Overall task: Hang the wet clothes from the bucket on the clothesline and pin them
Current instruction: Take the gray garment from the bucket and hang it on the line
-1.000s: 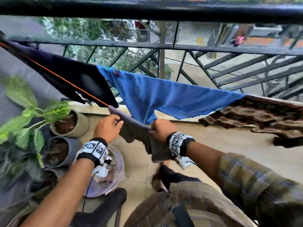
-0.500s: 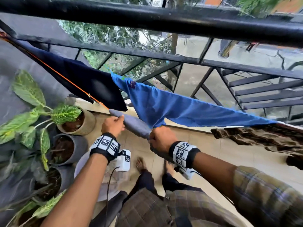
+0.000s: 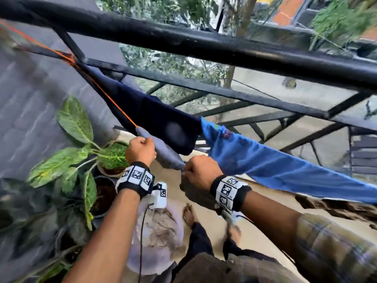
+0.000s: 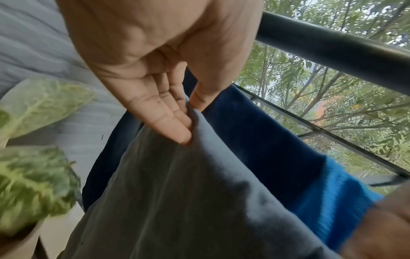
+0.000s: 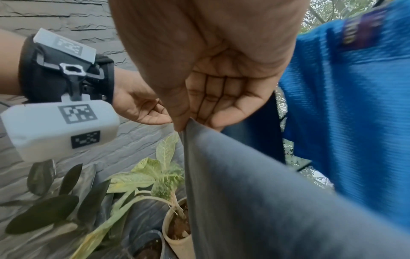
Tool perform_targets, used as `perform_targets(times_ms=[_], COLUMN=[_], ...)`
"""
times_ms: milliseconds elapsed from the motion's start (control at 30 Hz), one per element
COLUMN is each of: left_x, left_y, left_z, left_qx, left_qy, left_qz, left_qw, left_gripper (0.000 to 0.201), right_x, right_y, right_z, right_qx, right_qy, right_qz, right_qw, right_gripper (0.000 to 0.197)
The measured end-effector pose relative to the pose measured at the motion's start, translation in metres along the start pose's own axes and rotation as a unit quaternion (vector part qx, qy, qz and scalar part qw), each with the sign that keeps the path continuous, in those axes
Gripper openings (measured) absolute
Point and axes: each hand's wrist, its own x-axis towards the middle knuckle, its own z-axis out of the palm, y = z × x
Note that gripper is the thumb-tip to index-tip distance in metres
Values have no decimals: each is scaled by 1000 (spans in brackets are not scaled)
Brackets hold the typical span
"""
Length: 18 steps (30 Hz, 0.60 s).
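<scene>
Two garments already hang on the clothesline point(image 3: 114, 103), a navy one point(image 3: 151, 117) and a blue shirt point(image 3: 275, 166), both bigger than the grey cloth point(image 3: 163, 152) you're spreading along the line in front of the navy one. Your left hand point(image 3: 140, 149) and right hand point(image 3: 201, 170) each have a grip pinched tight on its top edge. Looks like the draping step; next you'd free one hand for a pin. The bucket point(image 3: 155, 260) sits by your feet.
</scene>
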Motion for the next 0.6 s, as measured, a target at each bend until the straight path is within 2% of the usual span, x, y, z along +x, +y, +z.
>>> perform_targets(times_ms=[200, 600], left_x=[93, 200], left_y=[10, 68], left_z=[-38, -86], left_qx=[48, 30], left_qy=[38, 93], left_qz=[70, 80], left_qw=[996, 992], left_gripper=[46, 31], right_x=[67, 168], right_y=[-64, -155], right_z=[-8, -44], right_qx=[6, 20], right_qy=[23, 62], right_qz=[-17, -36], right_qw=[1000, 997], right_gripper=[32, 24])
